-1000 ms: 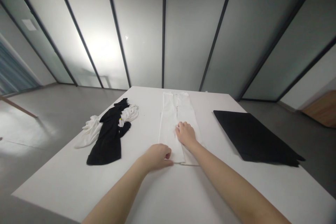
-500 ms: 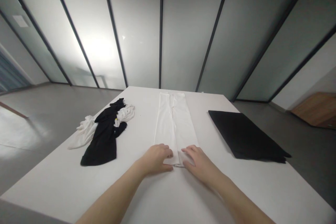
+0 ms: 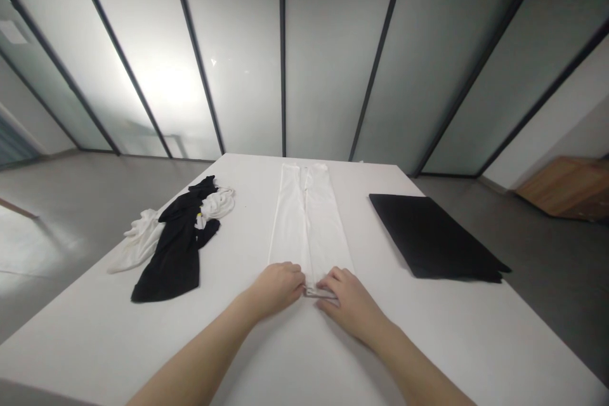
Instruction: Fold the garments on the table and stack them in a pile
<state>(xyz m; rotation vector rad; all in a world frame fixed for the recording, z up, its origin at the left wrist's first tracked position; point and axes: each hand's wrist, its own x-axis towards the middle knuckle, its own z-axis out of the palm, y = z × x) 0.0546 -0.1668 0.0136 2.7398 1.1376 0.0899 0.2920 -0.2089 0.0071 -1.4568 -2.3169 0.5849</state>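
Note:
A white garment [image 3: 288, 222] lies flat in a long strip down the middle of the table, its two sides folded in so they meet along a centre line. At its near end, my left hand [image 3: 278, 285] is closed on the left corner of the edge, fingers curled and thumb tucked under. My right hand [image 3: 352, 301] is at the right part of the same edge. Its fingertips rest on the cloth, while the thumb sits apart, just in front of the edge.
On the white table [image 3: 266, 361], a black garment [image 3: 174, 260] lies crumpled at the left with white cloth [image 3: 143, 241] beside and under it. A flat folded black cloth [image 3: 432, 238] lies at the right. Frosted glass panels [image 3: 328, 57] stand behind the table.
Both hands have come closer to the garment's near edge, and my left fingers have closed on it. The view has shifted slightly to the right.

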